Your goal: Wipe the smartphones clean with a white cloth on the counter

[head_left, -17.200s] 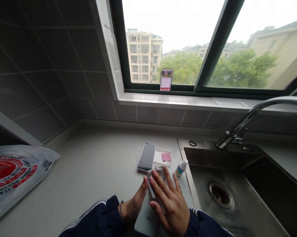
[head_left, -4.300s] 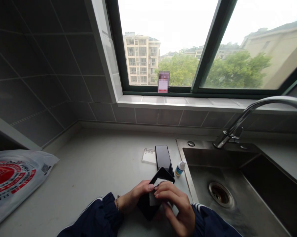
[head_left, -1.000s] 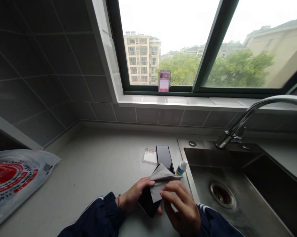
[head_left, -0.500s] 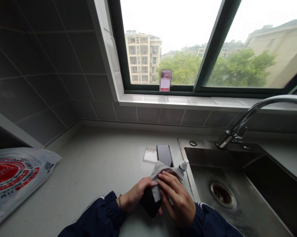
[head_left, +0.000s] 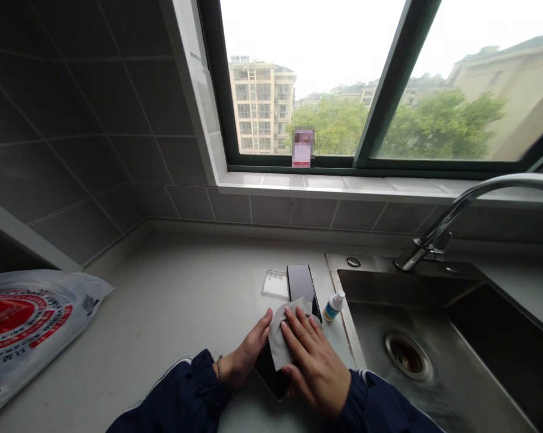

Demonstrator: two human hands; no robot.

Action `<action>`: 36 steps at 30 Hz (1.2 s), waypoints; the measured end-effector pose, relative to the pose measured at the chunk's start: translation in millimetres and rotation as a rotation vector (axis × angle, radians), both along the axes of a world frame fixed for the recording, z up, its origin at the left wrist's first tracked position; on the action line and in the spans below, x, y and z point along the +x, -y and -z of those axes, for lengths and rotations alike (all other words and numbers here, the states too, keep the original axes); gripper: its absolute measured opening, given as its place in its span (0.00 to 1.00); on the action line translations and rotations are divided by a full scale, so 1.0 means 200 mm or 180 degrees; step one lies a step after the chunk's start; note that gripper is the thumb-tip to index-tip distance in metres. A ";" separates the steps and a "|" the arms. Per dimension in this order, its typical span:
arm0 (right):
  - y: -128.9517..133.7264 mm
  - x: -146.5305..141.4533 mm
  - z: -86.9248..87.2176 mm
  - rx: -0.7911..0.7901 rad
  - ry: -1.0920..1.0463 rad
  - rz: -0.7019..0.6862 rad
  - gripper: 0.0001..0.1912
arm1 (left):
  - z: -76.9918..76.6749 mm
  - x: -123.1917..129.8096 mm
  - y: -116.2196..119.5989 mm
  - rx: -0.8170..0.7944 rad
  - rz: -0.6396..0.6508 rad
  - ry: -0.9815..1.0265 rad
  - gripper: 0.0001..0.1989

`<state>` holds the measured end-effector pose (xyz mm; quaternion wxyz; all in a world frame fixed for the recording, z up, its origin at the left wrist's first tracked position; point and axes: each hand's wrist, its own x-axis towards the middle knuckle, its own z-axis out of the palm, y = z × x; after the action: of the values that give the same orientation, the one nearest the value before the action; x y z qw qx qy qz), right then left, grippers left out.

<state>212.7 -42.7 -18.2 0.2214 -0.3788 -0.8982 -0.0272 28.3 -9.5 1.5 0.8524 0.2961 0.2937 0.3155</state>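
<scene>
My left hand [head_left: 246, 356] is closed around the left edge of a black smartphone [head_left: 271, 377], held tilted just above the counter. A grey cleaning cloth [head_left: 278, 347] with a zigzag edge covers the phone's upper part. Over the cloth lies my right hand [head_left: 317, 364], fingers extended and pressing it against the phone, with the thumb near the phone's right side. Beyond the hands, a second smartphone [head_left: 300, 280] rests on the counter, its near end partly hidden by the cloth. A clear phone case [head_left: 275, 284] sits to its left, and a small white spray bottle [head_left: 333, 307] stands to its right.
To the right is a steel sink [head_left: 343, 328] with a curved faucet [head_left: 447, 213]. A printed plastic bag [head_left: 41, 325] lies on the white counter [head_left: 176, 288] at the left. A tiled window sill [head_left: 325, 183] runs along the back.
The cloth, bunched before, is now spread flatter on the phone and no longer covers the spray bottle's body. My right hand's fingers have straightened out over it; my left thumb has lifted off the cloth.
</scene>
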 end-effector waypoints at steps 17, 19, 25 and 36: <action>0.06 -0.05 -0.01 -0.0012 -0.1211 -0.0269 0.21 | 0.12 0.01 -0.01 -0.0359 0.0181 0.0248 0.39; 0.05 -0.05 0.00 -0.0031 -0.1298 -0.0104 0.21 | 0.12 0.01 0.00 -0.0355 0.0290 0.0167 0.39; 0.02 -0.04 0.03 0.0172 -0.1159 0.0241 0.23 | 0.06 0.00 0.02 -0.0117 0.0367 0.0012 0.38; 0.02 -0.04 0.01 0.0169 -0.0682 0.0036 0.24 | 0.05 0.00 0.00 -0.0057 0.0327 0.0436 0.37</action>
<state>204.1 -46.8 -19.8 0.3260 -0.3786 -0.8662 -0.0115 28.2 -10.4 -9.3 0.8881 0.2809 0.2219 0.2882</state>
